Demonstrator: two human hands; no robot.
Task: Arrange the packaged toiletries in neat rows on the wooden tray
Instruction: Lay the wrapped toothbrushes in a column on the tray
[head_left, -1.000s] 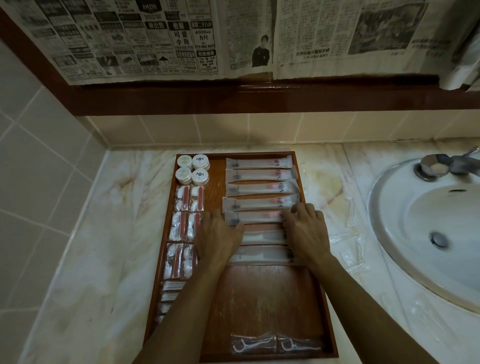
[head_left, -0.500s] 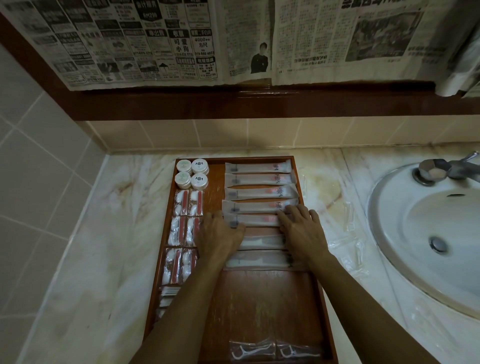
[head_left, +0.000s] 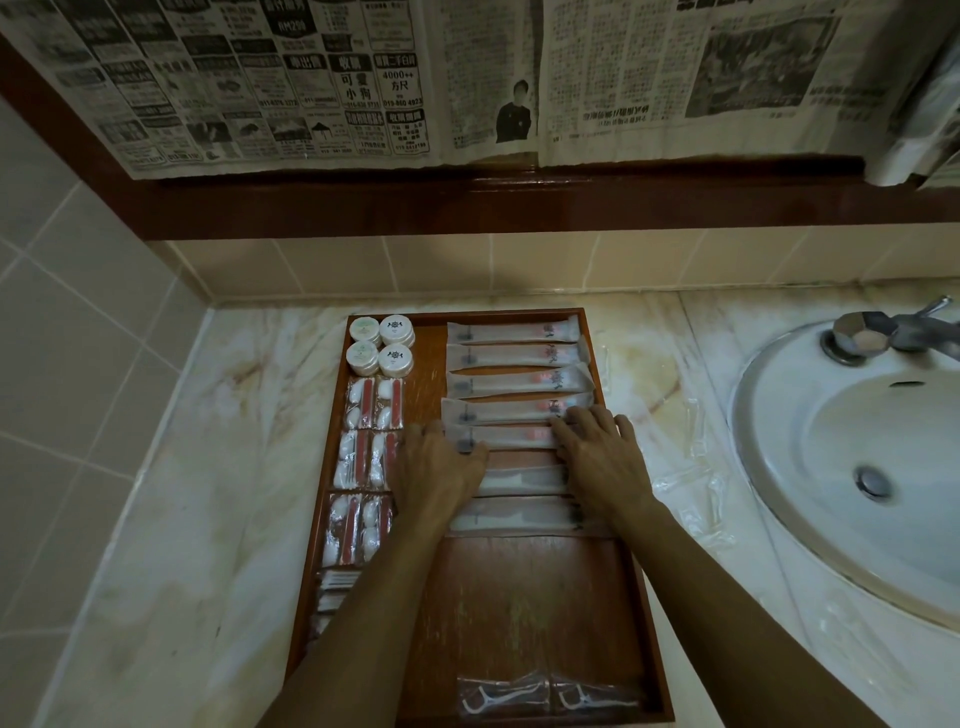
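Seven long sachets (head_left: 514, 408) lie crosswise in a column on the right half of the wooden tray (head_left: 524, 613), far end to middle. Your left hand (head_left: 441, 470) rests flat on the left ends of the middle ones, fingers straight and slightly spread, thumb lying on the fifth sachet (head_left: 506, 437); your right hand (head_left: 602, 460) presses the right ends, fingers extended and a little apart, tips reaching the fourth sachet. Neither hand grips anything. Left column: four round soap pucks (head_left: 381, 345) at the far corner, then pairs of cotton kits (head_left: 373, 404), then thinner packets, partly hidden by your forearm. Two floss-pick packets (head_left: 545, 696) sit at the near edge, well apart from the rest. Judgement: sachets look light, soft, slick film; they will slide and skew easily, and the third one already tilts. Handle at both ends together, pressing lightly and nudging sideways, not pinching the middle, which would likely buckle. Loose clear wrappers (head_left: 691, 483) lie on the counter by the sink (head_left: 779, 467).
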